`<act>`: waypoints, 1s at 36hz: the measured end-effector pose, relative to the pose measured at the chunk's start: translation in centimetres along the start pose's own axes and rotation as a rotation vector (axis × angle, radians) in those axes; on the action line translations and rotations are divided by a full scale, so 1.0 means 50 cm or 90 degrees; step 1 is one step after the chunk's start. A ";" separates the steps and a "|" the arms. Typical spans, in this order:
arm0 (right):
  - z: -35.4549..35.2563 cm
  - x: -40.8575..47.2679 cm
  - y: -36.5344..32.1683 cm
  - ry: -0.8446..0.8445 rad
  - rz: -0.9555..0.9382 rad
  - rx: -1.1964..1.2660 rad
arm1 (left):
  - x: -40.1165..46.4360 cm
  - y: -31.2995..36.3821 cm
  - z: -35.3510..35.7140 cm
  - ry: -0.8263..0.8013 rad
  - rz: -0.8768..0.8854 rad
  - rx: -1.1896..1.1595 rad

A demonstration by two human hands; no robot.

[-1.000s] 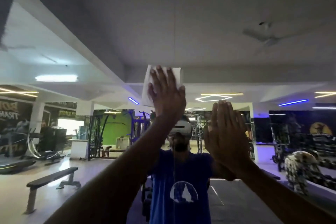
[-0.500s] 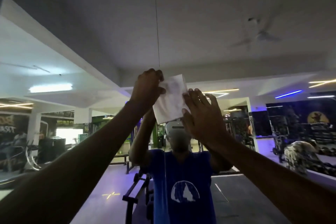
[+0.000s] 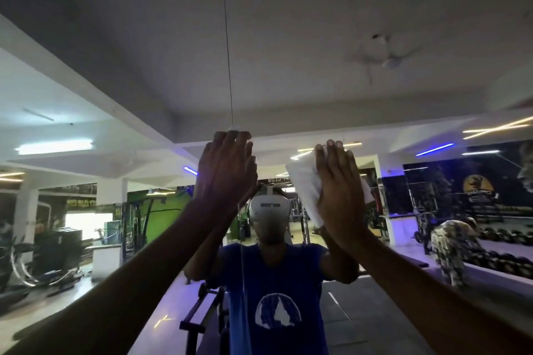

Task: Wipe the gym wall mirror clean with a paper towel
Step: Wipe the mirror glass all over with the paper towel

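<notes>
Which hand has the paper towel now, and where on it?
The right hand presses the paper towel flat to the mirror, palm and straight fingers over its right part. The left hand holds nothing.

no lettering can be read anywhere. a blurred strip of letters on the far wall sits between the two sets of fingers, and a yellow round emblem with smeared words beneath lies right of the right fingers.
</notes>
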State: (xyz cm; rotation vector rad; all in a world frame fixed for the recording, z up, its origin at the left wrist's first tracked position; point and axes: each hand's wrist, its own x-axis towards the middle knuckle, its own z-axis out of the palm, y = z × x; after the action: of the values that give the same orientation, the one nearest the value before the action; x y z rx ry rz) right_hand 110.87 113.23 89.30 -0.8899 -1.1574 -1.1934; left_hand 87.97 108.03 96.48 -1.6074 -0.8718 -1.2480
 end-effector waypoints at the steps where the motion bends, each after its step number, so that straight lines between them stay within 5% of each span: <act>1: 0.003 0.003 0.005 0.010 0.020 0.000 | -0.014 -0.011 0.014 -0.002 0.019 0.023; 6: 0.008 -0.014 -0.049 -0.057 0.125 0.036 | -0.087 -0.040 0.087 -0.084 0.046 0.082; 12: 0.006 0.037 -0.007 -0.137 -0.037 -0.023 | -0.102 -0.049 0.109 -0.030 0.060 0.096; 19: 0.029 0.234 0.015 -0.036 0.257 -0.057 | -0.108 -0.044 0.113 0.006 0.052 0.072; 24: 0.048 0.087 -0.146 -0.160 -0.095 -0.015 | -0.123 -0.048 0.112 0.016 0.006 0.072; 29: 0.027 0.188 0.012 -0.219 -0.274 -0.065 | -0.141 -0.066 0.097 0.007 0.017 0.053; 33: 0.001 0.249 0.097 -0.121 0.006 -0.098 | -0.145 -0.069 0.097 0.006 0.027 0.043; 36: 0.006 0.144 -0.003 -0.085 0.140 -0.079 | -0.148 -0.061 0.098 0.016 0.018 0.036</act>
State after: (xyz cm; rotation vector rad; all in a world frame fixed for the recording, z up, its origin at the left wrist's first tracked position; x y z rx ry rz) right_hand 110.53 111.86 96.39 -1.1752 -1.0692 -1.0467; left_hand 85.06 113.64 89.57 -1.5509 -0.8583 -1.2118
